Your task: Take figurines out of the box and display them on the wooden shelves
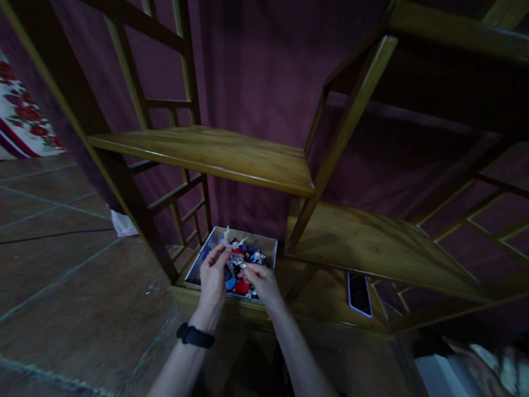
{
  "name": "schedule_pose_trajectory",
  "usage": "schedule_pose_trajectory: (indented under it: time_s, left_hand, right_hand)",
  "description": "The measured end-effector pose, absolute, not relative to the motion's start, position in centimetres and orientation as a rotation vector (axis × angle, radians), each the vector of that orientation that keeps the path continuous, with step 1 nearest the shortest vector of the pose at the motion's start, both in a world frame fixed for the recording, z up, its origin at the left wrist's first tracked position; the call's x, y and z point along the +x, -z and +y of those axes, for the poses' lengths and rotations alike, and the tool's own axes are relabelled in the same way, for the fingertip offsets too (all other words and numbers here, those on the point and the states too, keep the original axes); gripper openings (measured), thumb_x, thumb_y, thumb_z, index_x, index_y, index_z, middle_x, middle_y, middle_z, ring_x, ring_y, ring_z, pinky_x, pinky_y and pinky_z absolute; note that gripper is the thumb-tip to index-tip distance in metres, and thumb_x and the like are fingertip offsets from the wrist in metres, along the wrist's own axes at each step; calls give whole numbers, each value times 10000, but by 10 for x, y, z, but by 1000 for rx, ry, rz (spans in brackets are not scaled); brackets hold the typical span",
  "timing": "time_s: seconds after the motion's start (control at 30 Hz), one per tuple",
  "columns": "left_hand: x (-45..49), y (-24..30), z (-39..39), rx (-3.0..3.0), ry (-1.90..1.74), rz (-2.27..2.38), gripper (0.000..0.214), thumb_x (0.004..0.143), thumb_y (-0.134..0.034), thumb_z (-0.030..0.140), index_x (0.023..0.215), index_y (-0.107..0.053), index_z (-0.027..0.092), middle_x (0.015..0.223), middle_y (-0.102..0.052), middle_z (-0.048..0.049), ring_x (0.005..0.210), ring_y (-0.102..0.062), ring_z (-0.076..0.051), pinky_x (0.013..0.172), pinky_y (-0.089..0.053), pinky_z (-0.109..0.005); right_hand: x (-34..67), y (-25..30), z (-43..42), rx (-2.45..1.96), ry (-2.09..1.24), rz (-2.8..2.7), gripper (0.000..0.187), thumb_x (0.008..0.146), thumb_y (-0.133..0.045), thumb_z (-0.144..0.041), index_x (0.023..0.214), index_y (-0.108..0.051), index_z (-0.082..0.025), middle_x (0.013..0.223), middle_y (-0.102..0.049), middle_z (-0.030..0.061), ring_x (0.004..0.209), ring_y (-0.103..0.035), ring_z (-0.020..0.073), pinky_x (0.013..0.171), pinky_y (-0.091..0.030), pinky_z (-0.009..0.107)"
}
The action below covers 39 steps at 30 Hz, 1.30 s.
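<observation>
A small open cardboard box (264, 243) full of several little colourful items sits on the bottom board of a wooden shelf unit (206, 151). My left hand (213, 275), with a black band on the wrist, reaches into the box with its fingers pinched together at a small clear or whitish piece (236, 258). My right hand (261, 282) is beside it over the box, fingertips pressed on the same cluster of items. What exactly each hand grips is too small and dim to name.
A phone (359, 294) lies face up on the bottom board to the right of the box. Wooden shelves stand above on the left and right, against a dark purple wall. A tiled floor (61, 275) lies to the left, with a flowered cloth (20, 118) far left.
</observation>
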<state>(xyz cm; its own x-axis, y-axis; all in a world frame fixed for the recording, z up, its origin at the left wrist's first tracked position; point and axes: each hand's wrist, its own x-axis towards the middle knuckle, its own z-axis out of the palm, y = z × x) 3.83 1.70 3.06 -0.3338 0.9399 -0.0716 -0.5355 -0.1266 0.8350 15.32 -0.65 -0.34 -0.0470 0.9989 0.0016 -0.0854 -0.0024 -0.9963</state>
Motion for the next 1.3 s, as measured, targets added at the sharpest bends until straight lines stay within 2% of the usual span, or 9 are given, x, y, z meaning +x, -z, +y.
schedule_pose_trajectory:
  time_s: [0.13,0.27,0.67,0.9,1.13,1.3]
  left_hand:
    - [35,-30,17,618,-1705,983,260,599,-718,160,858,-686,169,859,-688,-24,790,-614,-129,711,-456,-207]
    - [33,-30,17,611,-1707,1010,284,584,-733,179,863,-686,163,849,-692,-25,790,-615,-134,726,-457,-222]
    - [36,-27,17,724,-1653,1099,439,594,-718,285,1006,-663,146,1009,-673,-90,963,-593,-216,919,-391,-372]
    - [36,-27,15,792,-1625,1061,476,633,-695,320,1072,-636,148,1073,-651,-114,1042,-566,-252,951,-373,-409]
    - [35,-30,16,853,-1591,1070,505,620,-711,340,1078,-629,143,1059,-658,-108,1010,-582,-241,935,-388,-398]
    - [37,-36,13,887,-1558,1110,491,617,-716,332,1061,-627,141,1041,-667,-93,964,-598,-214,898,-419,-357]
  right_hand:
    - [154,3,-8,-1138,-1256,-1209,330,760,-562,-466,937,-705,-227,740,-698,21,649,-606,165,649,-481,293]
    - [154,4,-8,-1149,-1256,-1215,341,761,-558,-460,939,-699,-206,737,-690,27,648,-598,160,645,-475,287]
    - [156,3,-6,-1111,-1268,-1126,377,763,-527,-500,889,-679,-178,679,-618,19,617,-539,127,590,-430,238]
    - [160,2,-6,-1093,-1263,-1095,387,764,-523,-507,888,-664,-169,705,-608,25,642,-538,126,595,-427,236]
    - [159,4,-3,-1078,-1288,-1042,402,728,-552,-546,845,-656,-175,688,-606,21,622,-540,127,584,-421,237]
    - [160,11,-1,-1046,-1431,-923,378,683,-606,-548,771,-635,-183,651,-581,5,574,-520,115,559,-419,236]
